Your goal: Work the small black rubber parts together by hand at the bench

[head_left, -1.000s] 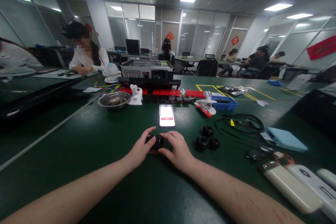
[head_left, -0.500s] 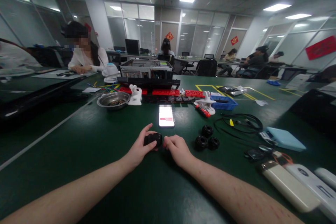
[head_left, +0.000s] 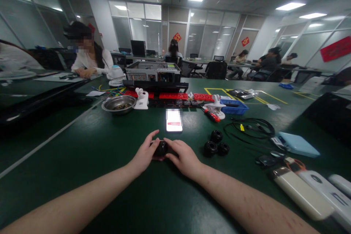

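Shared grip: left hand (head_left: 144, 156) and right hand (head_left: 184, 158) pinch small black round part (head_left: 161, 148) between fingertips, low on green worktop (head_left: 109, 161). Part sits centred between hands, neither nearer. Long axis not discernible. Three black rings (head_left: 216, 144) at 3 o'clock, apart. Lit phone (head_left: 174, 120) at 12 o'clock.

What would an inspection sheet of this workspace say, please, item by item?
Surface: dark green table, white line at left.
Job's things: black round part held between both hands; three black rings to its right.
Clutter: phone, metal bowl, red screwdriver, blue tray, power banks.
Hands: left hand and right hand both grip the part.
Cables: black cable coiled at right, loose.
Surroundings: open office; people seated at other desks.
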Motion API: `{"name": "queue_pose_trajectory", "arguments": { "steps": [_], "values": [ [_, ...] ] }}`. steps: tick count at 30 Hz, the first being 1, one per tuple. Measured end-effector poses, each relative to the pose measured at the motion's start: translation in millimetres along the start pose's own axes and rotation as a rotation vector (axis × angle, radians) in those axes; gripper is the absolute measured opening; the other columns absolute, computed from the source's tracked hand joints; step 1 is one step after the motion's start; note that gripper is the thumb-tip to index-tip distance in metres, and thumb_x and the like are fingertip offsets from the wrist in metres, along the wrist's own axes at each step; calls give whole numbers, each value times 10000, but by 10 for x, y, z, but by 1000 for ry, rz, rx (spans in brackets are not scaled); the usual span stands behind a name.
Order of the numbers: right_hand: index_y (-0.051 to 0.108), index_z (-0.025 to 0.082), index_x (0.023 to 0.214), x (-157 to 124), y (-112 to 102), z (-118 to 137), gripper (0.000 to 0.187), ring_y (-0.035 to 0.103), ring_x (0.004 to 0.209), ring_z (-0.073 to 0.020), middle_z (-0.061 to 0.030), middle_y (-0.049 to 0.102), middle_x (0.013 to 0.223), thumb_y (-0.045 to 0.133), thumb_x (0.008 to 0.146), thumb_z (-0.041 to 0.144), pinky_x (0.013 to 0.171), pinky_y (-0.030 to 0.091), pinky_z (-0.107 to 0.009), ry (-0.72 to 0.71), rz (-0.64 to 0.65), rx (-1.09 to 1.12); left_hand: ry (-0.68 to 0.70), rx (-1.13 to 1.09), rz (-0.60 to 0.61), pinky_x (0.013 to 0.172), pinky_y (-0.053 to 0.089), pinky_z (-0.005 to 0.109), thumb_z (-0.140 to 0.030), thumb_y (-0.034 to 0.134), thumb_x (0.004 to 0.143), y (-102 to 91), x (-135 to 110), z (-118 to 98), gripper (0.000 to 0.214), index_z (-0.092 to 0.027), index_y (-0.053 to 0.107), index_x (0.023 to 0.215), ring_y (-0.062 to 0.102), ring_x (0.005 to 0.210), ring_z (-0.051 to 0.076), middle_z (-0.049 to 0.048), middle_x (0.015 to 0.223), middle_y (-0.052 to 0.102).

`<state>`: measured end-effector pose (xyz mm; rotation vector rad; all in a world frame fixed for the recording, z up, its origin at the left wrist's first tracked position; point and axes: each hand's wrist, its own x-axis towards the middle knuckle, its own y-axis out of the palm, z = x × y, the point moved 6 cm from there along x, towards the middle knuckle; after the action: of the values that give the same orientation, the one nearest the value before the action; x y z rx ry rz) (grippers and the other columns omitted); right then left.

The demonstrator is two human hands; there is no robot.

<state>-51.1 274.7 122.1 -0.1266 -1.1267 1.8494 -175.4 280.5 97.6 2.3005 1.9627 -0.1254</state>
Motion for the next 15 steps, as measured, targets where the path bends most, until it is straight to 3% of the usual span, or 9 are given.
{"name": "queue_pose_trajectory", "arguments": {
  "steps": [3, 6, 8, 10, 12, 15],
  "values": [
    [342, 201, 1253, -26, 8, 42, 525, 484, 934, -184, -70, 537, 1026, 504, 756, 155, 834, 383, -342, -8, 18, 20, -23, 50, 26, 472, 467, 260, -434, 412, 796, 20, -6, -9, 499, -211, 281, 1223, 559, 498, 104, 17, 821, 498],
    [293, 188, 1277, -30, 12, 8, 646, 492, 923, -190, -72, 525, 1054, 533, 681, 124, 829, 382, -340, 57, 6, 85, -8, 87, 5, 450, 459, 243, -404, 447, 781, 25, -38, -47, 486, -207, 310, 1204, 553, 537, 112, 19, 833, 492],
    [312, 198, 1254, -22, 1, -60, 617, 513, 837, -169, -47, 545, 986, 517, 678, 118, 762, 403, -313, 143, -28, 133, 13, 95, 6, 496, 483, 268, -384, 469, 769, 36, -57, -63, 524, -214, 272, 1224, 568, 624, 145, 26, 857, 499],
    [431, 193, 1138, -11, -16, -130, 395, 517, 733, -142, -16, 563, 851, 480, 746, 175, 677, 404, -275, 221, -66, 151, 46, 116, 31, 549, 497, 299, -364, 494, 755, 57, -65, -62, 569, -221, 237, 1242, 567, 697, 170, 30, 886, 499],
    [551, 171, 899, 2, -16, -172, 188, 505, 657, -127, 1, 555, 709, 426, 818, 285, 611, 381, -249, 261, -62, 121, 92, 175, 59, 593, 495, 330, -345, 520, 738, 73, -65, -50, 600, -237, 227, 1250, 555, 725, 176, 32, 928, 490],
    [561, 157, 677, 8, 20, -190, 319, 492, 593, -114, 6, 545, 621, 412, 833, 392, 549, 349, -230, 266, -6, 71, 196, 321, 17, 779, 436, 400, -286, 562, 705, 46, -66, -56, 653, -246, 229, 1265, 523, 829, 193, 24, 948, 476]
  ]
}}
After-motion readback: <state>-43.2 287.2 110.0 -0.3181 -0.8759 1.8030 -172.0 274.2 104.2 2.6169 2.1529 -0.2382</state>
